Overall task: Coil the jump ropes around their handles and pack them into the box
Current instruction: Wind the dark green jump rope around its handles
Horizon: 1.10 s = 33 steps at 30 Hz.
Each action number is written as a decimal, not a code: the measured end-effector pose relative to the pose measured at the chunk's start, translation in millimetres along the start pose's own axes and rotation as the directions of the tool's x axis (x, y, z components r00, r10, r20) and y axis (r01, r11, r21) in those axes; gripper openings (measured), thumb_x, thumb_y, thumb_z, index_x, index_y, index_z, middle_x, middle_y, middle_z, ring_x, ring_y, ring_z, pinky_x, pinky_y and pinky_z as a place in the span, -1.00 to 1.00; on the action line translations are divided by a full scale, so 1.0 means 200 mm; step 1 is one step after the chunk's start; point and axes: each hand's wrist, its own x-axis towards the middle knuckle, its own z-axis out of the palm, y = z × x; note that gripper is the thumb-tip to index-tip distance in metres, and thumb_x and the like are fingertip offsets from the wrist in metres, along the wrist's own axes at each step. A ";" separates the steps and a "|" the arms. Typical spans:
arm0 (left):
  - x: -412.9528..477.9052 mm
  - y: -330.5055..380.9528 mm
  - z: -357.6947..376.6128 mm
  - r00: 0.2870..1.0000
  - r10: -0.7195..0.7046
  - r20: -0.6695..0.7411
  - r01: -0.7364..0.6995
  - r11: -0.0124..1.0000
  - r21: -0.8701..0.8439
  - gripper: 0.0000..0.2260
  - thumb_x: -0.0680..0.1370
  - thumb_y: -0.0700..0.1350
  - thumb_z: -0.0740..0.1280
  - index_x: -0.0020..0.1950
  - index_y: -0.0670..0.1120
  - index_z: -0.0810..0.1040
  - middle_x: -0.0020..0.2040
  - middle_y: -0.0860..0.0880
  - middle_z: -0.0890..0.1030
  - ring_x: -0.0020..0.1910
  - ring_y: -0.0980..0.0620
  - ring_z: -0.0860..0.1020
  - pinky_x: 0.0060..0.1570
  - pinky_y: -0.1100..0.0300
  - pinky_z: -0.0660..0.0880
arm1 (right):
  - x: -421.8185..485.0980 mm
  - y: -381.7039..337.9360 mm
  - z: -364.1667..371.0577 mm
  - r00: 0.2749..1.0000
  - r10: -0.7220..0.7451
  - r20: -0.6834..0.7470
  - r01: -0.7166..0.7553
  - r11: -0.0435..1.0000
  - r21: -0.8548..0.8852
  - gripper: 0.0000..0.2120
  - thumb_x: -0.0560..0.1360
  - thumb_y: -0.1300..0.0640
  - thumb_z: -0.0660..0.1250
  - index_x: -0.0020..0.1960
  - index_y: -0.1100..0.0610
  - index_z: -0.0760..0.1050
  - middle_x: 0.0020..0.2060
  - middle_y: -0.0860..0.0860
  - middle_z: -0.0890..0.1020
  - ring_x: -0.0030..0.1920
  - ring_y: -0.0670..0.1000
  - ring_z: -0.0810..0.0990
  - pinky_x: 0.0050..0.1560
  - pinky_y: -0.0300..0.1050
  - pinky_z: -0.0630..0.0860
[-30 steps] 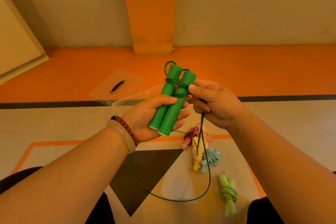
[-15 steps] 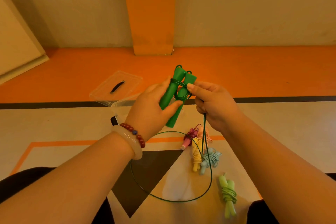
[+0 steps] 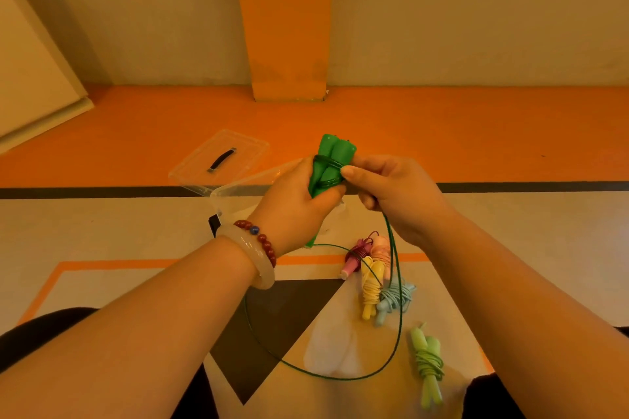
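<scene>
Pair of green cylindrical jump-rope handles [image 3: 335, 150], held side by side in mid-air above the floor. Long axis tilts up & away from the person. Top ends poke out past the grip; a bottom tip just shows under the left palm. A few turns of thin green cord [image 3: 400, 316] cross the handles near the top, w/ a crossover btwn the two.

Left hand [image 3: 296, 204] is the main grip: fingers curled round both handles, clamping them together. Right hand [image 3: 391, 194] is directly right of that grip & touching it. Its thumb tip presses the cord onto the handles, other fingers curled round the strand dropping out below the fist.

So the loose cord feeds from the right & below, and the R hand is nearer to it. My read: next wrap goes across the long axis, kept taut or the turns could slip. Most cord is unwound, a big loop on the floor below the grip, toward the person.

Below-right of the grip lie wound bundles:
- maroon-pink rope [image 3: 354, 258]
- pale pink rope [image 3: 381, 248]
- yellow rope [image 3: 369, 289]
- pale blue rope [image 3: 391, 299]
- light-green rope [image 3: 427, 364], nearest the person

Left of the grip is a clear plastic box [image 3: 238, 185], partly hidden by the L hand, so can't tell contents. Its clear lid w/ black handle [image 3: 221, 160] is farther out.
</scene>
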 end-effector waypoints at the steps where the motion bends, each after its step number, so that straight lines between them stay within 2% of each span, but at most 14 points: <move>1: 0.00 0.01 -0.01 1.000 -0.024 0.011 0.025 0.997 -0.073 -0.90 0.57 -0.07 0.31 0.06 0.10 0.49 -0.26 0.14 0.51 -0.35 0.31 0.47 -0.37 0.41 0.34 | 0.00 -0.01 -0.01 1.000 -0.018 0.023 0.018 1.000 0.004 -0.87 0.56 0.22 0.29 0.04 0.12 0.60 -0.23 0.18 0.57 -0.50 -0.14 0.33 -0.39 -0.29 0.35; 3: -0.01 0.02 -0.01 0.995 -0.089 0.032 0.095 0.966 -0.240 -0.90 0.58 -0.07 0.31 -0.02 0.15 0.50 -0.34 0.12 0.51 -0.39 0.22 0.47 -0.29 0.26 0.43 | 0.00 -0.01 -0.02 0.999 -0.047 0.006 0.047 0.999 0.027 -0.89 0.54 0.25 0.30 0.01 0.11 0.56 -0.25 0.10 0.63 -0.51 -0.14 0.38 -0.38 -0.27 0.39; 5: -0.02 0.04 0.00 0.986 -0.151 0.066 0.165 0.902 -0.400 -0.93 0.59 -0.09 0.30 -0.03 0.08 0.54 -0.40 0.12 0.51 -0.39 0.10 0.47 -0.32 0.10 0.44 | 0.00 -0.01 -0.02 0.995 -0.081 -0.064 0.084 0.996 0.036 -0.93 0.50 0.24 0.35 -0.11 0.13 0.47 -0.36 0.03 0.63 -0.52 -0.12 0.41 -0.41 -0.23 0.37; 7: -0.03 0.06 0.02 0.977 -0.191 0.096 0.212 0.824 -0.526 -0.94 0.59 -0.13 0.28 0.00 -0.01 0.55 -0.37 0.07 0.53 -0.41 0.07 0.44 -0.41 0.16 0.42 | 0.01 0.00 -0.01 0.990 -0.099 -0.099 0.105 0.992 0.065 -0.84 0.49 0.23 0.36 -0.18 0.14 0.39 -0.43 -0.01 0.63 -0.52 -0.11 0.44 -0.45 -0.26 0.35; 10: -0.03 0.08 0.03 0.967 -0.223 0.125 0.250 0.718 -0.649 -0.91 0.61 -0.16 0.24 0.01 -0.07 0.54 -0.16 -0.13 0.54 -0.43 0.09 0.42 -0.46 0.23 0.39 | 0.01 0.01 -0.03 0.994 -0.078 -0.075 0.088 0.987 0.135 -0.84 0.50 0.26 0.34 -0.20 0.17 0.37 -0.43 -0.01 0.63 -0.49 -0.13 0.48 -0.49 -0.32 0.32; 13: -0.03 0.09 0.00 0.961 -0.204 0.185 0.273 0.617 -0.738 -0.86 0.62 -0.17 0.20 -0.03 -0.09 0.55 -0.32 -0.01 0.51 -0.45 0.11 0.38 -0.50 0.28 0.35 | 0.01 0.01 -0.03 0.998 -0.013 -0.069 0.028 0.976 0.216 -0.84 0.50 0.26 0.33 -0.21 0.17 0.37 -0.43 0.00 0.62 -0.49 -0.12 0.46 -0.50 -0.33 0.30; 16: -0.03 0.08 -0.02 0.945 -0.197 0.262 0.328 0.557 -0.763 -0.84 0.62 -0.12 0.17 0.04 -0.11 0.53 -0.26 -0.05 0.42 -0.45 0.13 0.39 -0.47 0.30 0.36 | 0.01 0.02 -0.01 0.996 0.074 -0.053 -0.057 0.963 0.265 -0.84 0.47 0.19 0.36 -0.20 0.17 0.39 -0.38 0.04 0.59 -0.51 -0.12 0.41 -0.51 -0.31 0.27; 19: -0.02 0.08 -0.03 0.932 -0.234 0.278 0.363 0.556 -0.748 -0.83 0.63 -0.07 0.15 0.06 -0.10 0.50 -0.26 -0.05 0.45 -0.40 0.12 0.45 -0.43 0.29 0.43 | 0.00 0.01 0.00 0.990 0.138 -0.005 -0.131 0.952 0.275 -0.82 0.48 0.12 0.35 0.03 0.20 0.52 -0.12 0.09 0.62 -0.49 -0.14 0.37 -0.49 -0.32 0.25; 20: -0.03 0.09 -0.03 0.928 -0.243 0.282 0.372 0.551 -0.747 -0.82 0.63 -0.06 0.15 0.04 -0.10 0.50 -0.27 -0.05 0.49 -0.38 0.12 0.48 -0.40 0.27 0.48 | 0.00 0.00 0.00 0.990 0.138 0.029 -0.140 0.950 0.279 -0.79 0.49 0.12 0.33 0.09 0.18 0.54 -0.10 0.06 0.63 -0.49 -0.15 0.35 -0.48 -0.31 0.22; 23: -0.03 0.09 -0.03 0.913 -0.246 0.326 0.407 0.476 -0.780 -0.81 0.61 -0.05 0.16 0.03 -0.09 0.53 -0.22 -0.05 0.60 -0.29 0.12 0.59 -0.25 0.19 0.61 | 0.00 -0.02 0.00 0.992 0.074 0.099 -0.098 0.959 0.265 -0.84 0.50 0.10 0.29 0.04 0.10 0.57 -0.38 -0.02 0.50 -0.54 -0.14 0.25 -0.48 -0.25 0.10; 25: -0.03 0.09 -0.04 0.908 -0.223 0.354 0.418 0.432 -0.799 -0.80 0.57 -0.05 0.19 0.06 -0.11 0.53 -0.18 -0.06 0.63 -0.25 0.11 0.63 -0.17 0.15 0.64 | 0.00 -0.02 0.00 0.994 0.034 0.100 -0.060 0.961 0.269 -0.78 0.44 0.05 0.32 0.03 0.11 0.59 -0.36 0.09 0.36 -0.55 -0.12 0.19 -0.49 -0.24 0.06; 27: -0.03 0.09 -0.05 0.902 -0.181 0.392 0.432 0.394 -0.811 -0.71 0.48 -0.04 0.24 0.14 -0.12 0.52 -0.13 -0.07 0.64 -0.18 0.07 0.65 -0.09 0.09 0.62 | 0.00 -0.01 0.00 0.997 0.022 0.070 -0.040 0.960 0.276 -0.75 0.40 0.05 0.34 0.03 0.11 0.61 -0.23 0.16 0.36 -0.54 -0.12 0.17 -0.49 -0.23 0.04; 29: -0.03 0.09 -0.05 0.896 -0.149 0.417 0.441 0.384 -0.811 -0.63 0.42 -0.04 0.25 0.20 -0.13 0.50 -0.06 -0.08 0.65 -0.10 0.02 0.66 -0.04 0.05 0.61 | 0.00 -0.01 0.01 0.999 0.033 0.023 -0.037 0.967 0.254 -0.83 0.44 0.10 0.35 -0.01 0.08 0.63 -0.18 0.21 0.40 -0.53 -0.11 0.17 -0.49 -0.23 0.05; 33: -0.01 0.08 -0.04 0.902 -0.187 0.389 0.432 0.411 -0.803 -0.63 0.50 -0.05 0.23 0.26 -0.17 0.47 -0.02 -0.11 0.64 -0.04 -0.05 0.67 0.01 -0.01 0.59 | 0.00 -0.03 0.01 0.994 0.005 -0.111 0.014 0.985 0.169 -0.88 0.53 0.24 0.32 0.03 0.18 0.61 -0.33 0.09 0.51 -0.56 -0.16 0.30 -0.50 -0.29 0.18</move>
